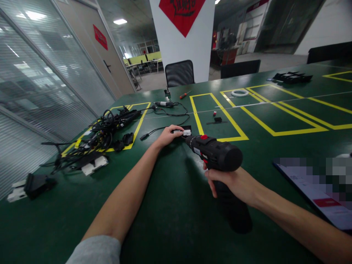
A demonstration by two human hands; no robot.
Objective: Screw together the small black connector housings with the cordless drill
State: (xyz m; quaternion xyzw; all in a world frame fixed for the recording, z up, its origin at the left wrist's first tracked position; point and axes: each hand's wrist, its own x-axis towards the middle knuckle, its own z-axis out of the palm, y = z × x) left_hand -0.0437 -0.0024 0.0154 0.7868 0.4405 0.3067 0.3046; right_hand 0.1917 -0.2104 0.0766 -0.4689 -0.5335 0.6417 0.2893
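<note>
Green table (170,220); one drill (217,154) tight in right hand (236,185), one small part (184,132) pinched under left hand (167,135).

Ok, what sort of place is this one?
Probably an assembly workshop: a green work table marked with yellow tape bays, a heap of black cables, a cordless drill in the right hand, and the left hand gripping a small part.

Cable tangle (101,135) left; bare table (170,205) nearer.
</note>
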